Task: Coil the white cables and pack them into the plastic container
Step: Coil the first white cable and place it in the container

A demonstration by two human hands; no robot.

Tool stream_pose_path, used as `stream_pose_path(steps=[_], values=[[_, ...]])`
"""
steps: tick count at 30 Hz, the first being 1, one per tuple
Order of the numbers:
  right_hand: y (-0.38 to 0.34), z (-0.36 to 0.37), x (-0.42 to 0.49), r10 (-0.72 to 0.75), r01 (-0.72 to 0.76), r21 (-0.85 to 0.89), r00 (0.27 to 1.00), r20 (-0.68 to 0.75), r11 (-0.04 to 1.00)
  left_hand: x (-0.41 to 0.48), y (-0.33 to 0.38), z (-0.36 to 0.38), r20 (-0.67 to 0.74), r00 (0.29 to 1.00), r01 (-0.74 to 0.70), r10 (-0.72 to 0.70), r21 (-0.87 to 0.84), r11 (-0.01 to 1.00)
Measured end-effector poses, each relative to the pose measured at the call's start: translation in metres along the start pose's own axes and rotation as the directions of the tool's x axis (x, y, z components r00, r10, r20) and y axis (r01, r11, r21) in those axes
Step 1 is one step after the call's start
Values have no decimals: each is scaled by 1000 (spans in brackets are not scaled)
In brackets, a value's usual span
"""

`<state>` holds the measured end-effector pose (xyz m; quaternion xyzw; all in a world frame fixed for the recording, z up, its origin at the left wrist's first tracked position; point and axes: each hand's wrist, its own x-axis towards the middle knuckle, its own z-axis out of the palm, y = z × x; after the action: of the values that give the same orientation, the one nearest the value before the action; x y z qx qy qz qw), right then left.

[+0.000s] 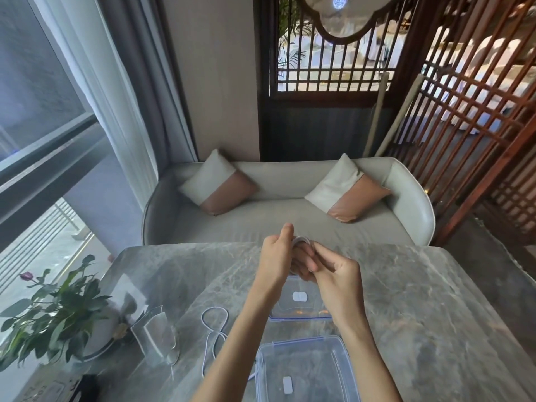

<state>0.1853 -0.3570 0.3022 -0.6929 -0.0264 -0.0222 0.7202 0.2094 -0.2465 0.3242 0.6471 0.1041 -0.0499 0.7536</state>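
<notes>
Both hands meet above the marble table (pixel 420 300): the left hand (pixel 275 256) clenches a small coil of white cable (pixel 301 240) while the right hand (pixel 333 274) pinches its strand. A second white cable (pixel 213 335) lies loosely looped, running toward the person. The plastic container (pixel 307 369) and lid (pixel 301 303) carry white labels, unreadable

two bare forearms, left hand (pixel 275 258) and right hand (pixel 338 281), no sleeves, rings or watch in view
</notes>
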Motion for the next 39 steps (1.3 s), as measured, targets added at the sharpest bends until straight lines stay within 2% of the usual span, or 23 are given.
stream_pose_path(steps=[2, 4, 5, 6, 7, 9, 11, 13, 14, 16, 18, 21, 24, 26, 29, 32, 35, 37, 39], values=[[3, -1, -1, -41, 39, -61, 999, -30, 997, 4, -6, 2, -30, 998, -58, 60, 65, 996], [1, -13, -1, -112, 92, -140, 983, -144, 986, 14, -8, -12, -176, 946, -226, 274, 252, 941], [-1, -25, 0, -122, 95, -129, 967, -222, 987, 20, -7, -28, -252, 894, -279, 371, 334, 900], [-3, -40, 2, -105, 95, -50, 954, -280, 994, 26, -4, -45, -303, 870, -280, 388, 344, 896], [-5, -55, 4, -71, 89, 42, 947, -312, 995, 27, 0, -60, -319, 877, -259, 360, 319, 912], [-9, -73, 9, -22, 66, 147, 959, -282, 987, 26, 4, -73, -224, 929, -232, 295, 269, 935], [-11, -67, 15, 18, 5, 157, 989, -147, 988, 13, 7, -54, 53, 973, -231, 225, 230, 945], [-13, -53, 16, 49, -52, 142, 999, 22, 988, 0, 9, -28, 271, 947, -226, 170, 193, 955], [-14, -48, 16, 59, -70, 135, 995, 84, 988, -5, 11, -21, 304, 940, -208, 154, 157, 965], [-17, -43, 16, 62, -79, 128, 990, 130, 989, -10, 18, -20, 280, 951, -156, 129, 75, 985], [-16, -41, 16, 45, -52, 80, 996, 79, 995, -12, 22, -26, 221, 968, -143, 122, 84, 986], [-12, -34, 14, -41, 22, -169, 993, -107, 985, -17, 20, -31, 119, 983, -153, 139, 124, 980], [-12, -26, 10, -164, 79, -410, 971, -174, 909, -24, 16, -27, 89, 982, -179, 167, 144, 973], [-15, -22, 9, -156, 81, -380, 973, -170, 922, -28, 15, -23, 35, 975, -223, 221, 191, 956], [-20, -16, 7, -44, 30, -168, 996, -76, 985, -31, 16, -21, -57, 958, -271, 282, 148, 951], [-26, -15, 5, 22, -22, -49, 1000, 4, 999, -31, 22, -22, -58, 941, -322, 335, 160, 933], [-31, -18, 3, 35, -35, -21, 999, 21, 999, -32, 25, -27, -3, 914, -380, 405, 343, 859], [-35, -21, 1, 30, -30, -37, 999, 16, 999, -33, 28, -31, 58, 885, -420, 462, 527, 739], [-39, -23, -1, 37, -35, -43, 999, 34, 998, -30, 31, -34, 77, 859, -439, 507, 622, 648]])
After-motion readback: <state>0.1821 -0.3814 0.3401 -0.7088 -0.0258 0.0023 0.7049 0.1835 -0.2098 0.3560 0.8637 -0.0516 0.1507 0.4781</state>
